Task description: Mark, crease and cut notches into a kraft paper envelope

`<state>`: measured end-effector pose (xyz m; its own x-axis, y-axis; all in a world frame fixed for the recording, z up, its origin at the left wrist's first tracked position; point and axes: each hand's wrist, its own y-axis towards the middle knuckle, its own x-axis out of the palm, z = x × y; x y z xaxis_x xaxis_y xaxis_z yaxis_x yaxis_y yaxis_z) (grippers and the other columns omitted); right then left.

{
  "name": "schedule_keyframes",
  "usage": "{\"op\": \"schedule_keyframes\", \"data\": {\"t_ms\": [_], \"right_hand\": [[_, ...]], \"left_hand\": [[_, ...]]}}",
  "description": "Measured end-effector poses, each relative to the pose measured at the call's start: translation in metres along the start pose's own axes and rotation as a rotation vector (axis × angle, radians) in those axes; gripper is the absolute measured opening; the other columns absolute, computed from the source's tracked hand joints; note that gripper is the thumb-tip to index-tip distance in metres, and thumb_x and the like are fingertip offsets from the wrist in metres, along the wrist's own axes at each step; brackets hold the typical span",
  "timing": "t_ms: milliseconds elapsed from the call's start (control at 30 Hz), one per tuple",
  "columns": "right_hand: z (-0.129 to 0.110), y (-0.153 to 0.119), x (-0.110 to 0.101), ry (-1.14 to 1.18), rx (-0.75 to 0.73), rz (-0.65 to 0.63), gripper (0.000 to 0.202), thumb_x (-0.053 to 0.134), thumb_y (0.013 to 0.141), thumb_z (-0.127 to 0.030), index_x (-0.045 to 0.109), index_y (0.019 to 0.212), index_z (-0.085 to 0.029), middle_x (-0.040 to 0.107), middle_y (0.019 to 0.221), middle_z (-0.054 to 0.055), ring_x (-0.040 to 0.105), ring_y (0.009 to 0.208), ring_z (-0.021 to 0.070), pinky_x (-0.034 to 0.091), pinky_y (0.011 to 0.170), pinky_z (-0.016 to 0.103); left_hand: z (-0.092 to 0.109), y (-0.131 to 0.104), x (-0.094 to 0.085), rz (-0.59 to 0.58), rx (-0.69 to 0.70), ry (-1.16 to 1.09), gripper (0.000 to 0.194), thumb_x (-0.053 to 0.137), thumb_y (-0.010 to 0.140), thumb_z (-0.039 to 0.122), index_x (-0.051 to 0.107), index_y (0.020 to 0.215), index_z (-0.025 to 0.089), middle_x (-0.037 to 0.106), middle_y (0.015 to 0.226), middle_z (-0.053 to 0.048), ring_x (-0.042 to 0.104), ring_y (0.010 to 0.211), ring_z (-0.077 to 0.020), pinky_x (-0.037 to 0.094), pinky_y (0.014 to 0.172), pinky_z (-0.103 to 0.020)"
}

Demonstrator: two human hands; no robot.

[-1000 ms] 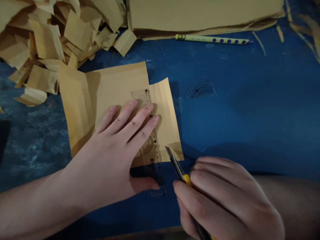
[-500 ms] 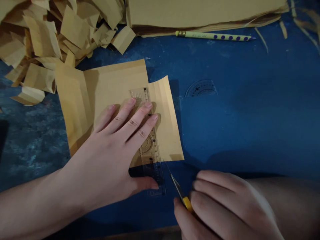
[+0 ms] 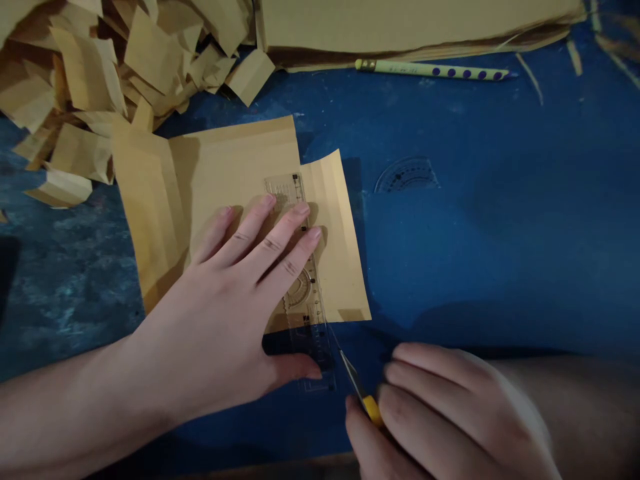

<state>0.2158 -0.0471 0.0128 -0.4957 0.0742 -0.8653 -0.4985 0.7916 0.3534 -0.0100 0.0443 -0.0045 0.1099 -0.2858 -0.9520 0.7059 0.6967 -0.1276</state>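
A folded brown paper sheet (image 3: 235, 157) lies on the blue work surface, with a notch in its upper edge. Across its right part runs a clear plastic ruler (image 3: 299, 293), reaching past the sheet's near edge. My left hand (image 3: 230, 293) presses flat on ruler and paper, fingers spread, thumb on the ruler's near end. Low on the right, my right hand (image 3: 445, 413) is closed round a craft knife (image 3: 356, 377) with a yellow collar. Its thin blade points at the ruler's right edge, by the paper's near edge; the exact tip is hard to make out.
Cut brown paper pieces (image 3: 100, 87) are heaped at the upper left. A paper stack (image 3: 400, 30) lies along the back, with a spotted pencil (image 3: 440, 71) before it. A clear protractor (image 3: 407, 175) rests right of the sheet. Thin paper strips (image 3: 530, 79) lie at the upper right.
The view has shifted slightly. The knife sits a little closer to the ruler's right edge. My left hand stays pressed on the ruler.
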Motion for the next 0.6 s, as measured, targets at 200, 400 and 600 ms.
{"op": "schedule_keyframes", "data": {"t_ms": [200, 400, 600], "right_hand": [[-0.001, 0.002, 0.001, 0.026, 0.024, -0.051, 0.028, 0.06, 0.089, 0.0, 0.071, 0.072, -0.019, 0.063, 0.065, -0.002, 0.066, 0.065, 0.0164, 0.066, 0.072, 0.039], [0.002, 0.002, 0.0, -0.01, -0.028, -0.014, 0.025, 0.062, 0.086, -0.001, 0.072, 0.074, -0.02, 0.064, 0.067, -0.001, 0.066, 0.066, 0.0175, 0.066, 0.073, 0.04], [0.011, 0.008, -0.009, -0.021, -0.061, -0.058, 0.026, 0.063, 0.093, -0.008, 0.073, 0.073, -0.021, 0.064, 0.065, 0.0, 0.067, 0.063, 0.0183, 0.066, 0.072, 0.041]], "left_hand": [[0.0, 0.0, 0.0, 0.006, -0.009, -0.025, 0.111, 0.07, 0.083, 0.077, 0.03, 0.17, 0.02, 0.031, 0.178, -0.014, 0.022, 0.165, -0.0499, 0.021, 0.134, -0.07], [0.0, 0.0, 0.0, 0.003, -0.004, -0.013, 0.11, 0.066, 0.085, 0.08, 0.031, 0.17, 0.018, 0.032, 0.178, -0.014, 0.022, 0.165, -0.0486, 0.021, 0.134, -0.069], [-0.001, -0.001, 0.0, 0.003, 0.01, 0.004, 0.104, 0.058, 0.089, 0.079, 0.033, 0.168, 0.016, 0.032, 0.178, -0.014, 0.024, 0.164, -0.0486, 0.022, 0.134, -0.069]]}}
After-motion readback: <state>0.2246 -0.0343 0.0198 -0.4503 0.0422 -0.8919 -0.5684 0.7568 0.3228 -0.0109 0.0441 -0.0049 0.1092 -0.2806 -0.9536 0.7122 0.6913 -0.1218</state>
